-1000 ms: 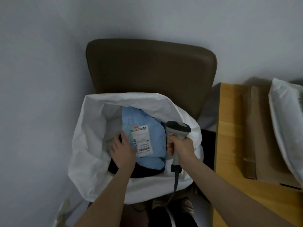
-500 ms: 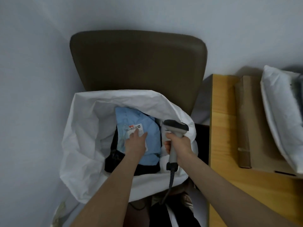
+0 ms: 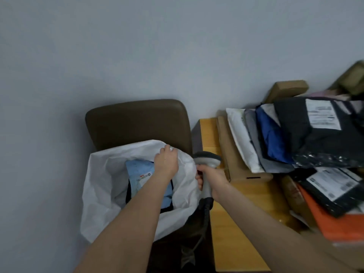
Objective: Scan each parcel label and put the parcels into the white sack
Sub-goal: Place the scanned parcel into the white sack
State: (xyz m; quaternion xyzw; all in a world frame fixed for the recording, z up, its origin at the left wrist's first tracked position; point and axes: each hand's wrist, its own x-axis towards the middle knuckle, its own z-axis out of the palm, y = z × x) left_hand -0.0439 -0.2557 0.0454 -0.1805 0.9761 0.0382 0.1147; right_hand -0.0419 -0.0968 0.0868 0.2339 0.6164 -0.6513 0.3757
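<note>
The white sack (image 3: 102,186) stands open on a brown chair (image 3: 137,123). Inside it lies a light blue parcel (image 3: 137,172) with a white label, on top of a dark parcel. My left hand (image 3: 166,162) is at the sack's far rim, fingers curled over the white edge. My right hand (image 3: 211,181) grips the handle of a grey barcode scanner (image 3: 206,159), held between the sack and the table. A pile of parcels (image 3: 295,138) in white, grey, blue and black bags lies on the wooden table (image 3: 226,233) to the right.
A flat cardboard box (image 3: 232,160) lies under the pile. An orange parcel (image 3: 334,225) and a black labelled parcel (image 3: 332,188) sit at the right edge. Brown boxes (image 3: 285,89) stand against the grey wall. The scanner's cable hangs down beside the table edge.
My left hand left the blue parcel's label and rose to the sack's far rim. The view swung right, bringing the parcel pile on the table into sight.
</note>
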